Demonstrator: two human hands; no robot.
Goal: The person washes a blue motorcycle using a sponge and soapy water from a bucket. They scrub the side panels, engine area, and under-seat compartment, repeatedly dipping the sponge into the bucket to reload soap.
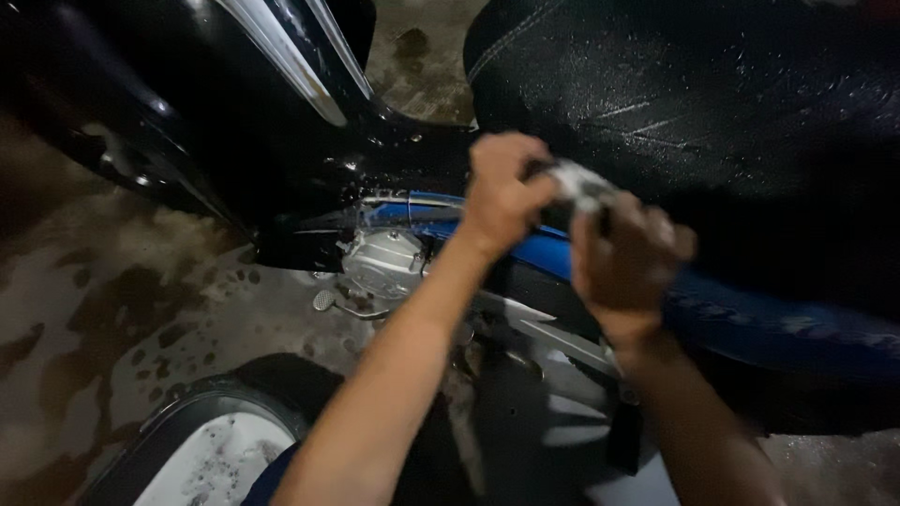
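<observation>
1. Soapy sponge (579, 186) sits between both hands, just over the blue side panel (750, 323), below the wet black seat (694, 103).
2. Left hand (502, 192) & right hand (626, 255): fingers closed on sponge.
3. Step, my read: wringing/lathering mid-wash.
4. Next needs firm contact w/ panel; suds bucket (202, 450) on wet floor (112, 309).

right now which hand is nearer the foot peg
Left. The left hand is up and right of the foot peg, gripping a sponge; the right hand is farther right.
</observation>
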